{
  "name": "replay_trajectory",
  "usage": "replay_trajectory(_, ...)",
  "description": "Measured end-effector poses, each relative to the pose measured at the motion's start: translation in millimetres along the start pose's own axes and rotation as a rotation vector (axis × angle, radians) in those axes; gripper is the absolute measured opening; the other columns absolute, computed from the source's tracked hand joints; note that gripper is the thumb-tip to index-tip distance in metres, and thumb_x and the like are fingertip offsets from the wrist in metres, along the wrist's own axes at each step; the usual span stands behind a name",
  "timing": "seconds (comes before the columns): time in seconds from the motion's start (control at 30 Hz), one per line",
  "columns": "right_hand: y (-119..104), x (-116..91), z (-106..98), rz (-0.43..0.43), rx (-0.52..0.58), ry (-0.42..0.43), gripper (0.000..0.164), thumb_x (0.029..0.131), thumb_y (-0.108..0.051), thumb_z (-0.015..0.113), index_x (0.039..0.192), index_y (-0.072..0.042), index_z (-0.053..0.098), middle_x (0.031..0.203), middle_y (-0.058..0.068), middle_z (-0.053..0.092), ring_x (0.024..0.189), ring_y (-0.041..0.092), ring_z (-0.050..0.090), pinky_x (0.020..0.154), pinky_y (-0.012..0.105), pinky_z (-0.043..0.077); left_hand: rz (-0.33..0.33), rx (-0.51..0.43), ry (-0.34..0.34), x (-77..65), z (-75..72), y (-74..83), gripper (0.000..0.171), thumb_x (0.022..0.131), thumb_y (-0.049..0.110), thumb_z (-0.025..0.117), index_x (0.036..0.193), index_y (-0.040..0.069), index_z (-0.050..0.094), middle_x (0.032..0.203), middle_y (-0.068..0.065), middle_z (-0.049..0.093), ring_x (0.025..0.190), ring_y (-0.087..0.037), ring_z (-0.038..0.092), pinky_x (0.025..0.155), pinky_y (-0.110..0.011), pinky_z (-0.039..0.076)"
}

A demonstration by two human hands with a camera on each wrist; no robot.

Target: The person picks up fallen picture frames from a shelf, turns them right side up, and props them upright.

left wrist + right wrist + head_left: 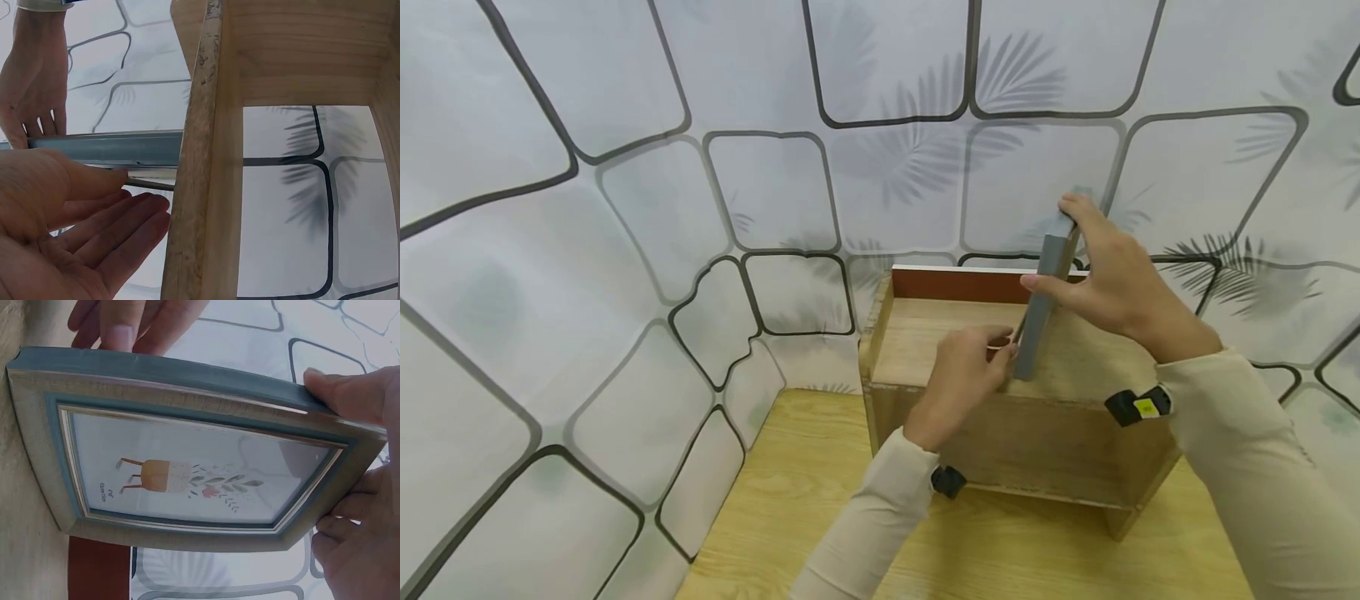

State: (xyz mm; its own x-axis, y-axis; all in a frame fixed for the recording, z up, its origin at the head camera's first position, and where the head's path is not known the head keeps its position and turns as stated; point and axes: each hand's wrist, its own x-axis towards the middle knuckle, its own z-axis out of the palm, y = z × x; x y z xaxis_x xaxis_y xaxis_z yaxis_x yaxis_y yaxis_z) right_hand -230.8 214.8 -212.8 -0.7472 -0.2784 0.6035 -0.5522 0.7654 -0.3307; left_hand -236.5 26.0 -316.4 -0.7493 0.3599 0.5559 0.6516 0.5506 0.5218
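Note:
A picture frame with blue-grey sides stands edge-on on top of a small wooden shelf unit. In the right wrist view, its front has a beige border around a print of a potted plant. My right hand grips its upper part, thumb on the near side edge and fingers over the top. Low behind it is my left hand. In the left wrist view, the left thumb and fingers pinch a thin dark strip at the frame's back; its far end is hidden.
The shelf unit has a reddish-brown strip along its back and an open compartment below its top. It stands on a light wood-grain table, close to the patterned wall covering behind and at the left.

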Motion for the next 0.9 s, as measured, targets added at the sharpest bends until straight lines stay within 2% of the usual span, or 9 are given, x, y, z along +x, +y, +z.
replay_trajectory(0.23, 6, 1, 0, -0.046, 0.068, 0.008, 0.093, 0.083, -0.026, 0.085, 0.156, 0.0, 0.032, 0.16, 0.027, 0.029, 0.147, 0.045, 0.026, 0.116, 0.06, 0.024, 0.014, 0.033, -0.011, 0.9, 5.3, 1.6, 0.021, 0.096, 0.013, 0.071, 0.115, 0.004, 0.076, 0.104, -0.005, 0.077, 0.092, -0.008, 0.073, 0.078, -0.014, 0.052)
replay_trajectory(0.47, 15, 2, -4, -0.067, 0.163, -0.022, 0.091, 0.083, -0.017, 0.084, 0.157, -0.003, 0.032, 0.163, 0.02, 0.028, 0.151, 0.037, 0.021, 0.121, 0.052, 0.018, 0.0, 0.001, -0.017, 2.3, 10.5, 3.5, 0.022, 0.097, 0.015, 0.071, 0.115, 0.004, 0.076, 0.104, -0.005, 0.077, 0.09, -0.006, 0.073, 0.071, -0.007, 0.049)
replay_trajectory(0.67, 20, 2, -8, -0.024, 0.232, -0.084, 0.092, 0.086, -0.014, 0.082, 0.16, -0.011, 0.028, 0.166, 0.014, 0.023, 0.152, 0.034, 0.018, 0.12, 0.057, 0.016, -0.004, -0.023, 0.002, 1.9, 15.0, 6.1, 0.019, 0.095, 0.013, 0.073, 0.111, 0.006, 0.078, 0.1, -0.004, 0.078, 0.086, -0.003, 0.072, 0.066, -0.005, 0.047)
replay_trajectory(0.77, 19, 2, -10, 0.005, 0.248, -0.107, 0.093, 0.087, -0.015, 0.081, 0.161, -0.014, 0.027, 0.167, 0.011, 0.021, 0.152, 0.033, 0.017, 0.119, 0.06, 0.015, 0.014, 0.013, 0.023, 1.0, 16.5, 6.1, 0.014, 0.094, 0.013, 0.073, 0.105, 0.008, 0.08, 0.096, -0.002, 0.078, 0.082, 0.0, 0.071, 0.064, -0.005, 0.046)
replay_trajectory(0.9, 20, 1, -11, 0.021, 0.25, -0.119, 0.093, 0.087, -0.018, 0.081, 0.162, -0.015, 0.025, 0.167, 0.01, 0.02, 0.153, 0.033, 0.015, 0.119, 0.06, 0.013, 0.052, 0.108, 0.055, -0.2, 17.0, 5.2, 0.011, 0.093, 0.012, 0.072, 0.098, 0.01, 0.081, 0.09, 0.002, 0.078, 0.077, 0.001, 0.069, 0.063, -0.007, 0.046)
